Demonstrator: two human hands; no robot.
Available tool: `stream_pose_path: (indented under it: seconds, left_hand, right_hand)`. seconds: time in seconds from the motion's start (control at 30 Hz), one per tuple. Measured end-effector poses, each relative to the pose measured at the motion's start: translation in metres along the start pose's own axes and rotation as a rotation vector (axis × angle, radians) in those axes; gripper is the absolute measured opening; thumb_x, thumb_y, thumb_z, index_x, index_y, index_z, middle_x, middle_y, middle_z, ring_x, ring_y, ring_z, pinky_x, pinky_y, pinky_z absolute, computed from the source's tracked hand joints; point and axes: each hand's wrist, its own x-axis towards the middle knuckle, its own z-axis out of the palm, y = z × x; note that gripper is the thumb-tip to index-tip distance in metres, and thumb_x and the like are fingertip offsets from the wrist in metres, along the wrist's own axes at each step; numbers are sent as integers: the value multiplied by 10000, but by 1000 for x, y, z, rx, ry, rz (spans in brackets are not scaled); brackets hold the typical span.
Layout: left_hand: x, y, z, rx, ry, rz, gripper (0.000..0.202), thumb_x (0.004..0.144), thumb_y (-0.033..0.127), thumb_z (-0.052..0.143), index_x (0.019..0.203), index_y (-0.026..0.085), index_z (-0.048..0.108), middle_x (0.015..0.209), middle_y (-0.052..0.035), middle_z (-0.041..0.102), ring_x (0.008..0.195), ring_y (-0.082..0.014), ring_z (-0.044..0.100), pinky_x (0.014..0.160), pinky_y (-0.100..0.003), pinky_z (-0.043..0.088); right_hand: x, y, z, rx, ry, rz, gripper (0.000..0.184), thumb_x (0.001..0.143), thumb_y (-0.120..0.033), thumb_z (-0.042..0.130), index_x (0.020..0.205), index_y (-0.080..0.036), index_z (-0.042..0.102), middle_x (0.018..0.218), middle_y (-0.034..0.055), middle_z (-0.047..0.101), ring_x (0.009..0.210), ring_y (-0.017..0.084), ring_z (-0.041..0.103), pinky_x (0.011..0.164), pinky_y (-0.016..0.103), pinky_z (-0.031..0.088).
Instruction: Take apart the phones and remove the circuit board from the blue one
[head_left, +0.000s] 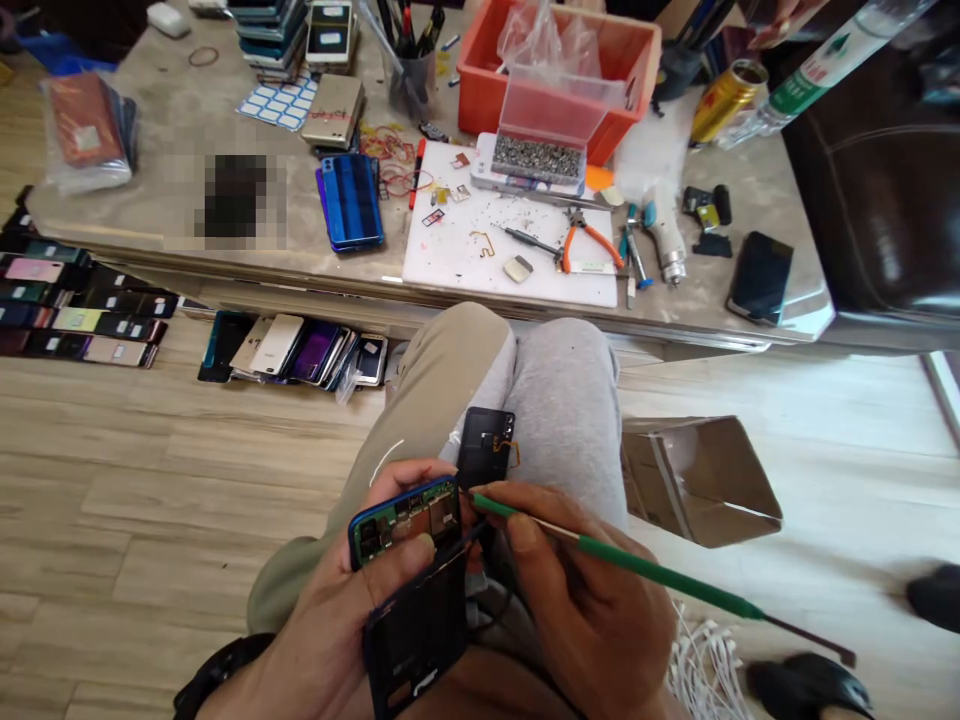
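My left hand (337, 600) is closed around an opened smartphone (416, 640), its thumb lying across the upper inside. The green circuit board (386, 530) shows at the phone's top end, with the dark inner part below it. Between the thumb and fingers of my right hand (585, 590) is a thin pry tool (660, 575) with a green handle and a hooked metal end pointing right. Its other tip is at the phone's right edge, where my fingers partly hide it. A black phone back cover (484, 445) with an orange flex cable rests on my lap just beyond the phone.
Ahead stands a table (300, 205) with a white work mat (450, 250), orange-handled pliers (589, 245), a screw box (540, 155), a red bin (480, 80) and blue phones (352, 200). On the floor are a cardboard box (720, 480), white cables (705, 665) and rows of phones (300, 350).
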Motion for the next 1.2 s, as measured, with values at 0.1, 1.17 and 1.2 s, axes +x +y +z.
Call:
stream_pose_path:
  seconds: [0.1, 1.17, 1.2]
  left_hand:
    - [-1, -1, 1, 14, -7, 20, 367, 857, 307, 821, 1212, 295, 727, 1073, -37, 790, 894, -176, 745, 791, -245, 600]
    - [-8, -6, -8, 261, -2, 19, 394, 949, 361, 719, 1331, 369, 620, 1306, -20, 684, 965, -181, 673, 863, -275, 552]
    - [-8, -6, -8, 262, -7, 18, 403, 945, 360, 723, 1334, 367, 619, 1300, -26, 690, 969, -190, 678, 864, -282, 555]
  right_hand:
    - [-1, -4, -1, -26, 5, -28, 221, 997, -150, 569, 1107, -269, 720, 958, -49, 828, 798, 107, 789, 747, 182, 609]
    - [-2, -8, -4, -36, -45, -15, 234, 1002, -145, 565, 1111, -280, 722, 948, -27, 841, 779, 150, 806, 727, 231, 658]
    - [-3, -8, -5, -52, -43, -37, 248, 995, -139, 571, 1135, -276, 724, 987, -12, 845, 808, 168, 813, 753, 250, 666]
